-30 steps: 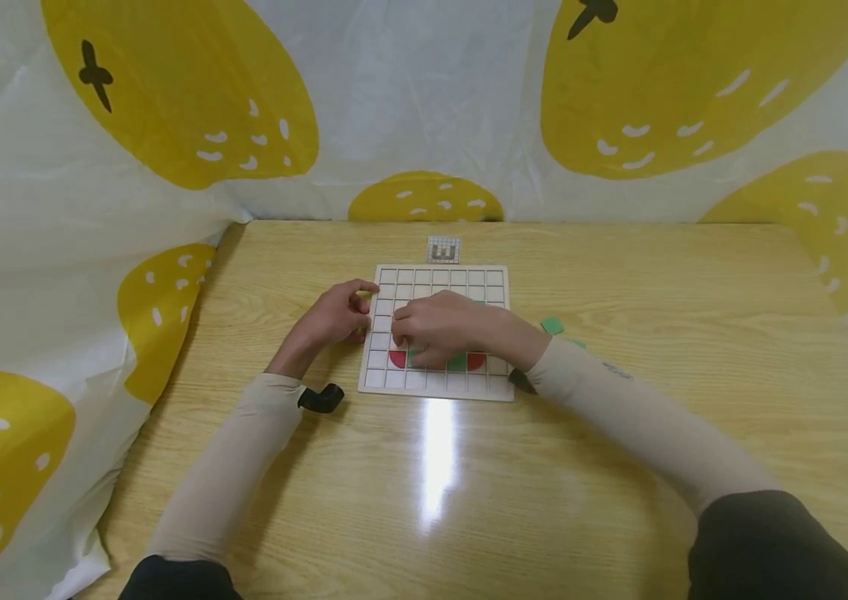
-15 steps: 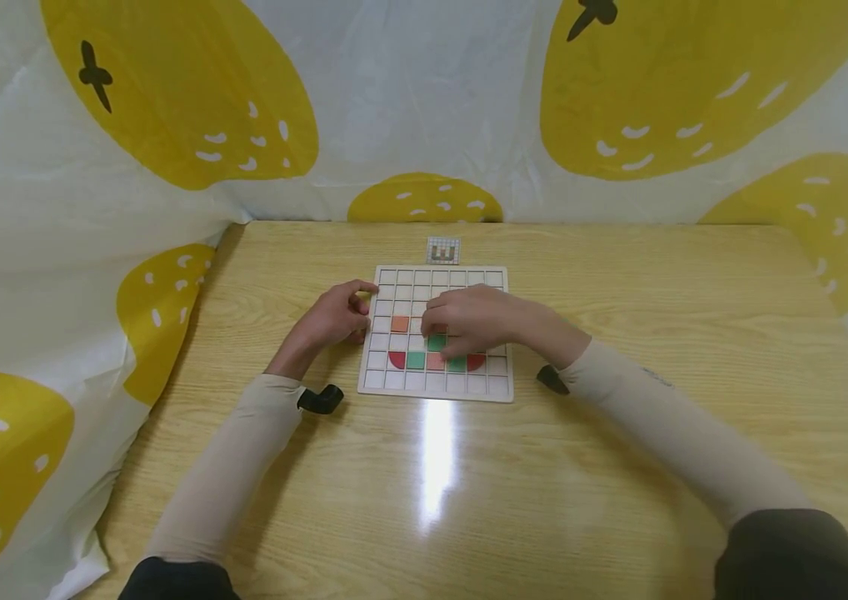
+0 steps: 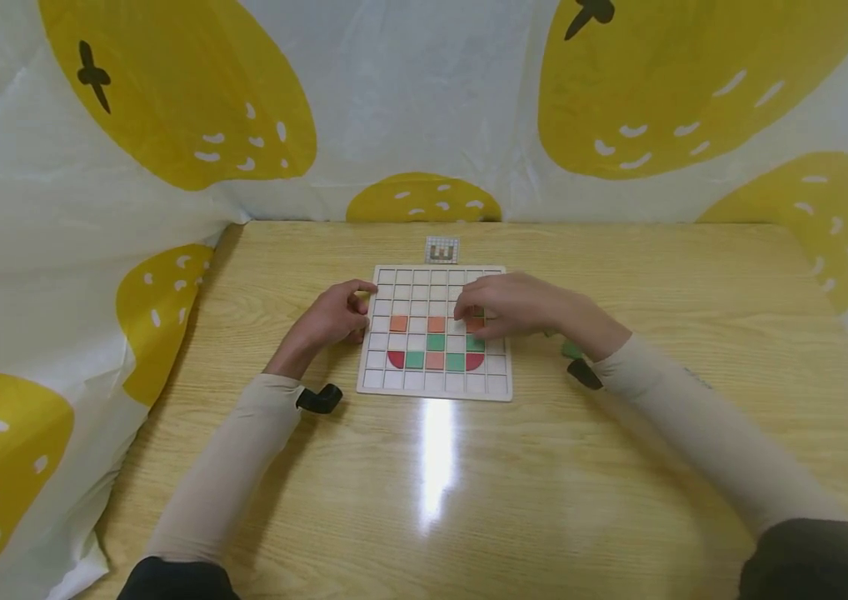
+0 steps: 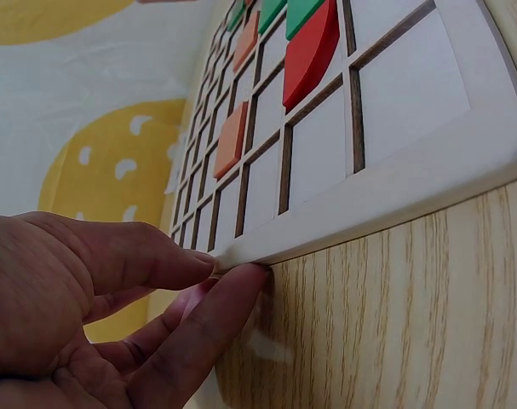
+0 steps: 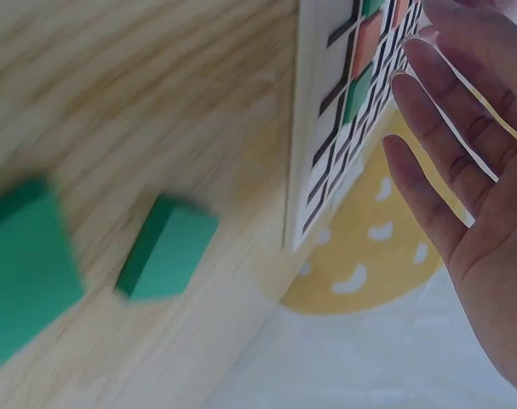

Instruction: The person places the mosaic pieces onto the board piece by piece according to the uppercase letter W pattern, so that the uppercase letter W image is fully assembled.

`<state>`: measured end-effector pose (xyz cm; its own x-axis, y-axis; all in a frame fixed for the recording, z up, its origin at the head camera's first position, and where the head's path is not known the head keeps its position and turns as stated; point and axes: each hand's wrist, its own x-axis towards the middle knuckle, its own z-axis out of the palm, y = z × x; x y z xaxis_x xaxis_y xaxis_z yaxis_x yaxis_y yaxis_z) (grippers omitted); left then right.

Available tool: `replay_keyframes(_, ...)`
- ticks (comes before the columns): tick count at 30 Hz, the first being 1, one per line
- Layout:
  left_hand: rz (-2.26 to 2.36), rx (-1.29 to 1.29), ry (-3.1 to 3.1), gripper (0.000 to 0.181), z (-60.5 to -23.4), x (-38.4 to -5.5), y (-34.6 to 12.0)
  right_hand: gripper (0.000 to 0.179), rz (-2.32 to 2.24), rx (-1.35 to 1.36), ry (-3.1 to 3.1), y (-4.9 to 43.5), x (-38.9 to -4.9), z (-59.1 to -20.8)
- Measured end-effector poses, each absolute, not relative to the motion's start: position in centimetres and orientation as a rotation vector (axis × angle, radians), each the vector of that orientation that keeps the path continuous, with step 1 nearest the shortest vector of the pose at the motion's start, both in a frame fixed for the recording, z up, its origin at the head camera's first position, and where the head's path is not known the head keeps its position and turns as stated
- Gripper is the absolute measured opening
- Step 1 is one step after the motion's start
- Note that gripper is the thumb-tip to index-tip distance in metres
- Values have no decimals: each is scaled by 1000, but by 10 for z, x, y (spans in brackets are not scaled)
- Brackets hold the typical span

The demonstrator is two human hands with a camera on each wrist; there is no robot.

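A pale grid board (image 3: 424, 387) lies flat on the table, with orange, green and red tiles set in its squares. My left hand (image 3: 334, 314) rests against its left edge; in the left wrist view the fingertips (image 4: 249, 277) touch the rim. My right hand (image 3: 510, 304) hovers over the board's right side, fingers extended and holding nothing in the right wrist view. It partly covers an orange tile (image 3: 475, 324) and a green tile (image 3: 475, 342). On the left sits another orange tile (image 3: 398, 323). Red rounded tiles (image 3: 396, 359) end the bottom coloured row.
Loose green tiles (image 5: 169, 247) lie on the wooden table right of the board, partly hidden by the right forearm in the head view. A small pattern card (image 3: 442, 250) lies behind the board. A white cloth with yellow shapes (image 3: 424, 196) hangs along the back and left.
My right hand has moved rightward across the board, from its left-middle squares to its right side. Orange and green tiles now show where it was. The left hand stays at the edge.
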<state>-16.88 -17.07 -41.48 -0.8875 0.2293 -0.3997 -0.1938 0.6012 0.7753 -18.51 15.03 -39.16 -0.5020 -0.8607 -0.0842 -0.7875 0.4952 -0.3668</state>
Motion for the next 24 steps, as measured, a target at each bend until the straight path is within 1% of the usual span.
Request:
replay_keyframes(4, 1218, 26, 2370, 56, -416, -169, -171, 25, -406, -1357, 2500, 164, -188, -392)
replay_keyframes(12, 1218, 22, 2365, 56, -416, -169, -171, 29, -418, -1184, 2539, 188, -185, -392)
replay_keyframes(24, 1221, 33, 2365, 56, -415, -166, -171, 26, -384, -1123, 2600, 223, -180, -399)
